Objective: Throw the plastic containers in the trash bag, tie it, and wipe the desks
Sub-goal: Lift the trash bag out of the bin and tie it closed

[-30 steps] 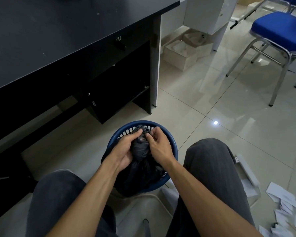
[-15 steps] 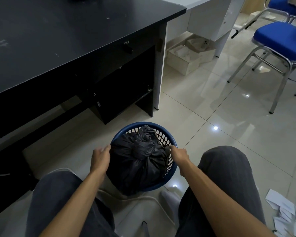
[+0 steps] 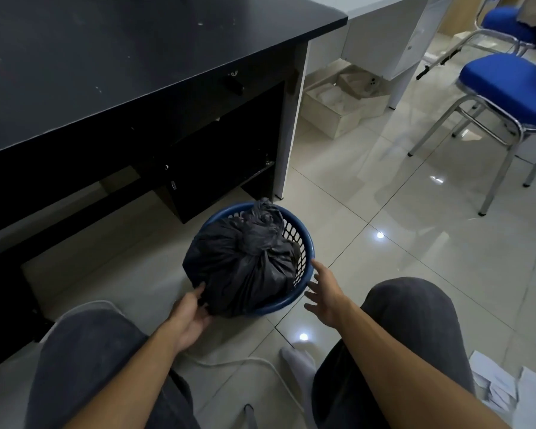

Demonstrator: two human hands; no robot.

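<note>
A black trash bag (image 3: 245, 261), knotted at its top, fills a blue mesh basket (image 3: 304, 239) standing on the tiled floor between my knees. My left hand (image 3: 189, 317) is at the basket's near left side, fingers touching the bag's lower edge. My right hand (image 3: 324, 294) hovers just off the basket's right rim with fingers spread and nothing in it. The black desk (image 3: 121, 57) stretches across the upper left, its top showing a few pale smudges. No plastic containers are visible.
A white desk (image 3: 384, 35) stands behind the black one, with open cardboard boxes (image 3: 344, 100) on the floor beneath. Blue chairs with metal legs (image 3: 508, 88) are at the right. Loose papers (image 3: 508, 391) lie at the lower right. A white cord (image 3: 260, 363) crosses the floor near my feet.
Both hands left the bag's knot and dropped to the basket's sides. The right hand has since come off the rim. The basket now sits a little farther away.
</note>
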